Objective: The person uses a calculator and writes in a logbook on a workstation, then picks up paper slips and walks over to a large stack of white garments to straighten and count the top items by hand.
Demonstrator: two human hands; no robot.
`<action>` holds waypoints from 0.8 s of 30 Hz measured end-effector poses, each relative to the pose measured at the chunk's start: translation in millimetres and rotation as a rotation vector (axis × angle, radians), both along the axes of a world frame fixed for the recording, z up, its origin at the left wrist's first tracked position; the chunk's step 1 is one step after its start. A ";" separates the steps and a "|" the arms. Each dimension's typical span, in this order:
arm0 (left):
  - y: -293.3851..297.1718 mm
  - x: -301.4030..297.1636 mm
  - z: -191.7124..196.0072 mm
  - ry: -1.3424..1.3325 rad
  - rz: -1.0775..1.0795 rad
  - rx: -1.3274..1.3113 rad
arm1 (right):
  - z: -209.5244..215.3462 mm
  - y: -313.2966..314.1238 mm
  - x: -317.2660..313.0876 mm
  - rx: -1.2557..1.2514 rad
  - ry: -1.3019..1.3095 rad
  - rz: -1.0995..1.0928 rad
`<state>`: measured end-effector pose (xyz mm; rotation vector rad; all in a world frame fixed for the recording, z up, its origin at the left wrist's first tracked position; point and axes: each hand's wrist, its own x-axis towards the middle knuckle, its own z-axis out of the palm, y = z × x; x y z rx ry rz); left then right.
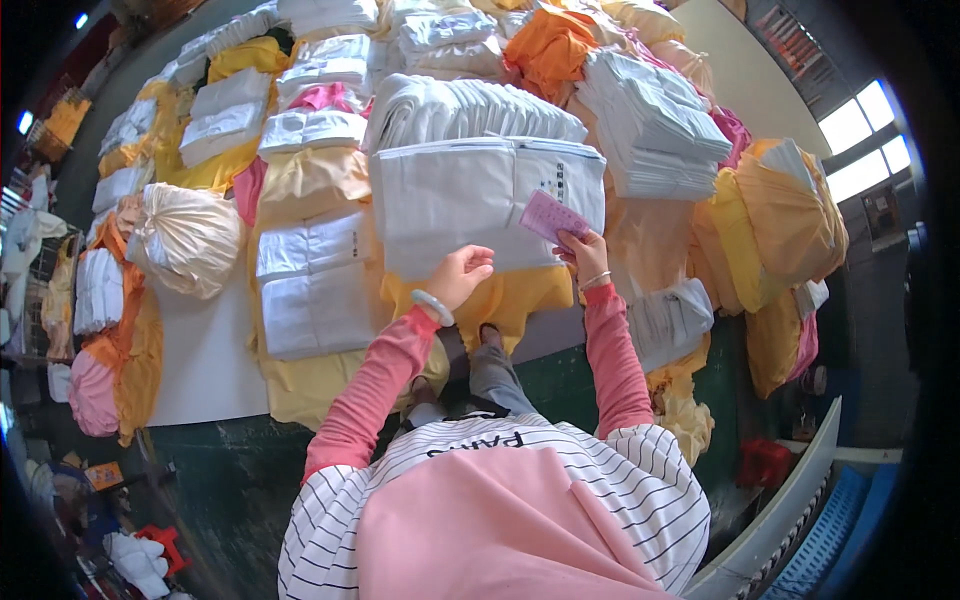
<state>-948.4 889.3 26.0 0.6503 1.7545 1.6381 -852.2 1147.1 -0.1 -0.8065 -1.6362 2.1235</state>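
Observation:
Between the thumb and fingers of my right hand [583, 254] is a pink printed paper slip [551, 216]. It is held tilted over the right part of a large bundle of folded white fabric [445, 205], which has small dark marks near its right side. My left hand [462, 276] hovers by the lower edge of that bundle, its fingers loosely curved with nothing visible in them. Yellow wrapping cloth [540, 297] hangs out beneath the bundle. Behind it lies a thick row of folded white fabric [465, 108].
Stacks of white folded fabric [312, 290] lie on both sides, many on yellow or orange cloth. A tied cream sack [187, 240] sits at left, a large orange-yellow bundle [785, 225] at right. A blue plastic crate [825, 530] stands low at right. Dark green floor [235, 480] surrounds me.

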 end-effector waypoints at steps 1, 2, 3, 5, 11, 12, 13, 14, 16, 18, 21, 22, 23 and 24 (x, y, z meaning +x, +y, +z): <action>21.1 -11.1 -12.9 -0.007 -0.007 -0.022 | -9.1 16.6 -14.8 0.004 -0.032 0.030; 44.0 -19.6 -26.6 -0.007 0.004 -0.027 | -17.7 32.0 -26.2 0.011 -0.065 0.060; 69.2 -28.4 -39.4 -0.012 0.024 -0.039 | -26.3 47.0 -36.9 -0.007 -0.074 0.079; 114.2 -49.3 -64.0 -0.015 0.067 -0.069 | -33.6 61.4 -60.0 -0.012 -0.090 0.112; 195.8 -75.0 -121.1 0.273 0.629 -0.298 | -67.3 101.6 -91.7 0.047 -0.132 0.248; 200.6 -79.4 -123.6 0.259 0.628 -0.310 | -70.9 107.6 -93.6 0.088 -0.149 0.278; 203.7 -88.1 -124.7 0.124 0.568 -0.330 | -72.1 112.9 -97.4 0.093 -0.142 0.284; 203.7 -92.4 -125.8 -0.010 0.510 -0.347 | -73.0 115.6 -98.6 0.085 -0.149 0.295; 202.8 -90.4 -121.6 0.041 0.605 -0.312 | -75.7 123.7 -100.8 0.223 -0.226 0.332; 203.6 -91.5 -112.0 -0.108 0.638 -0.347 | -74.6 130.2 -103.5 0.230 -0.207 0.337; 195.5 -92.0 -112.7 -0.030 0.720 -0.381 | -58.7 114.9 -124.3 0.343 -0.254 0.500; 198.6 -91.5 -111.1 0.005 0.714 -0.395 | -60.7 110.1 -130.6 0.345 -0.250 0.501; 204.9 -90.0 -106.6 0.008 0.708 -0.389 | -68.0 108.5 -136.9 0.367 -0.225 0.514; 211.4 -87.9 -102.2 0.071 0.675 -0.425 | -74.9 107.3 -141.9 0.389 -0.199 0.527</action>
